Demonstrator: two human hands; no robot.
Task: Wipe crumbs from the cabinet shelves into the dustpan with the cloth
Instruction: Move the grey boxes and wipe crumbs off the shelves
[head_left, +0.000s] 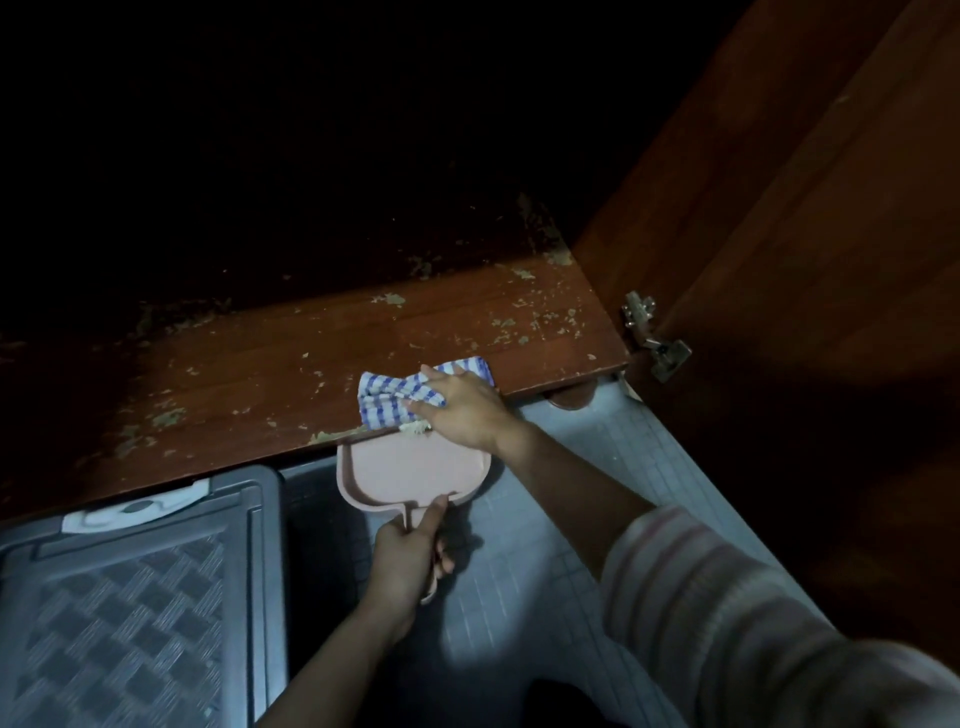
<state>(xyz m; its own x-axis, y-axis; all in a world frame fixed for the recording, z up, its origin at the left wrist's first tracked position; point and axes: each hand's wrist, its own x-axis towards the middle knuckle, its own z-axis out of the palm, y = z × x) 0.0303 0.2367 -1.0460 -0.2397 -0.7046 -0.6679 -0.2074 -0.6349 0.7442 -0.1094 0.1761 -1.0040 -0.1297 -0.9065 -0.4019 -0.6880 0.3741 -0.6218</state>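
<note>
Head view: mid-sweep. Right grip (462, 410), fingers flat, presses cloth (384, 400) at shelf (260, 374) edge; left grip (410, 561) clasps dustpan (410, 473) just below. Next, likely: push crumbs (415, 427) over edge.

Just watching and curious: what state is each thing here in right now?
Shelf: strewn with crumbs.
Cloth: bunched, pressed by the right hand at the shelf edge.
Dustpan: gripped by the left hand below that edge, pan looks bare.
Cabinet door: open.
Grey box: lid on.
</note>
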